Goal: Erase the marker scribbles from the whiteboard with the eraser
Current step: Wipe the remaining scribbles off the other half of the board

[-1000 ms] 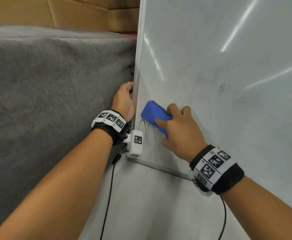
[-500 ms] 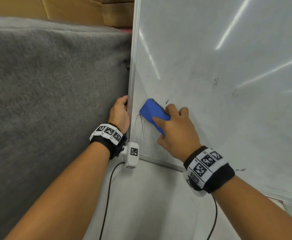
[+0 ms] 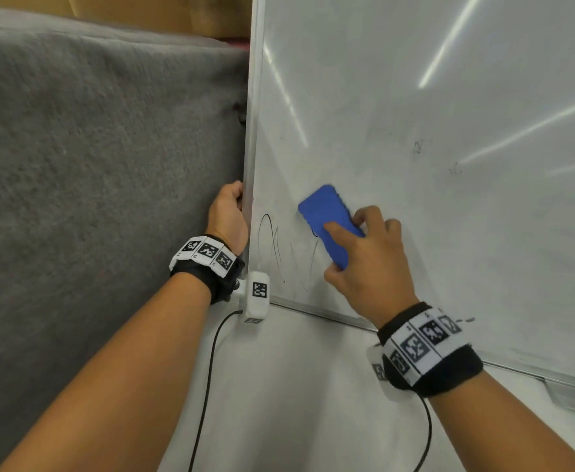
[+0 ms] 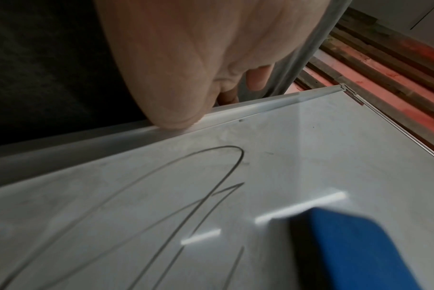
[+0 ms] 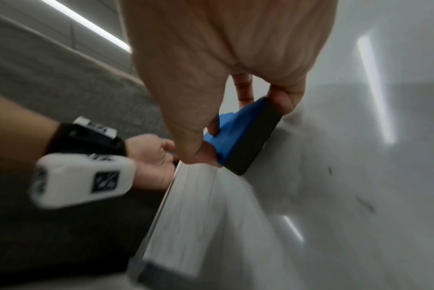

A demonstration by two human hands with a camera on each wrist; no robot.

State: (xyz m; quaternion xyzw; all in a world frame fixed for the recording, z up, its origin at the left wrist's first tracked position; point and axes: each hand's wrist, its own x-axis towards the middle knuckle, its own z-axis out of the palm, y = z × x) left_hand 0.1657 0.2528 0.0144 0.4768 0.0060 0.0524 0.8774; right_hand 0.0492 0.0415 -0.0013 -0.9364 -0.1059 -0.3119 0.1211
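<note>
The whiteboard (image 3: pixel 398 114) stands upright on the floor, its metal left edge against a grey fabric surface. Black looping scribbles (image 3: pixel 275 247) remain near its lower left corner and show close up as scribbles (image 4: pixel 161 196) in the left wrist view. My right hand (image 3: pixel 364 260) grips the blue eraser (image 3: pixel 327 219) and holds its dark felt face against the board, just right of the scribbles. The eraser (image 5: pixel 238 137) is pinched between thumb and fingers. My left hand (image 3: pixel 228 216) holds the board's left frame (image 3: pixel 250 148), fingers curled behind it.
A grey fabric-covered surface (image 3: pixel 91 165) fills the left. Cardboard (image 3: pixel 143 8) shows above it. Faint smudges (image 3: pixel 419 146) mark the board's right part. Black cables (image 3: pixel 207 386) trail from both wrists over the pale floor (image 3: pixel 296 386).
The eraser and my right hand have slid to the right across the board, uncovering more of the scribble loops. My left hand stays on the frame.
</note>
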